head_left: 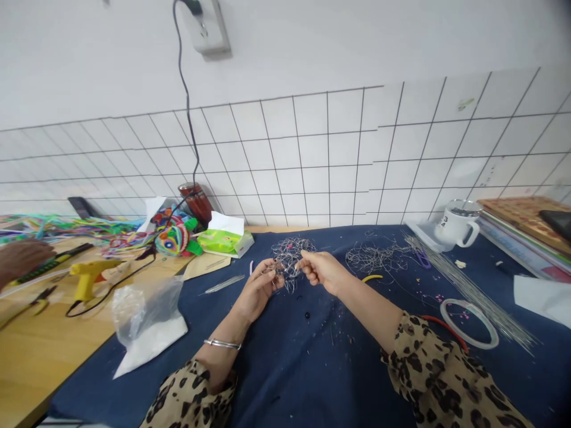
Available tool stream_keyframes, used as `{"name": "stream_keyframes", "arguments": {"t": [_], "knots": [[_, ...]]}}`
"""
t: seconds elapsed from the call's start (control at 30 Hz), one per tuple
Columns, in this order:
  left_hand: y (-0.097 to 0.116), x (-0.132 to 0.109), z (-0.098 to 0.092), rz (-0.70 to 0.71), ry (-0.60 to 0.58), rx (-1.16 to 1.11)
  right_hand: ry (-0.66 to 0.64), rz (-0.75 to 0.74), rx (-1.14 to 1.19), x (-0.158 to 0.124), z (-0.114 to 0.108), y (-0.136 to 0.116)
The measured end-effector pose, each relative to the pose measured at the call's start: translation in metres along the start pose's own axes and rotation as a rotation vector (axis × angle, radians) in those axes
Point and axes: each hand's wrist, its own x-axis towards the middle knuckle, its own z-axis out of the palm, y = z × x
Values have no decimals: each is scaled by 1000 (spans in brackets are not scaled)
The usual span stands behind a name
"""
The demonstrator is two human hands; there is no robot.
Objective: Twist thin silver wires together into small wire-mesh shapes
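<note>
My left hand [261,288] is closed, its thumb and fingers pinching a small dark piece of thin bent wire [279,268]. Facing it, my right hand [322,270] is closed too, fingertips pressed together on what looks like a fine wire end. A gap of a few centimetres lies between the two hands. Right behind and between them spreads a tangled heap of silvery wire pieces [292,248], with a pinkish bit among them. One black bead [307,315] lies on the dark blue cloth [285,362] below my hands.
Right: another wire tangle [375,257], long straight wires [473,291], a clear tubing ring [470,324], a white mug [459,224]. Left: a plastic bag of white material [151,333], a tissue pack [225,241], a yellow glue gun [89,278], pliers [42,300] and another person's hand [20,261].
</note>
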Motion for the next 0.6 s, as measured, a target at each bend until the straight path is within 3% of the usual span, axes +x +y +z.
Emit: {"name": "stream_keyframes", "arguments": {"t": [0.37,0.6], "knots": [[11,-5,1,147,-36,18,-9,-319,-74,-15,13,-3],[19,-6,-1,193,-45,34,63,-605,-429,-25,21,-6]]}}
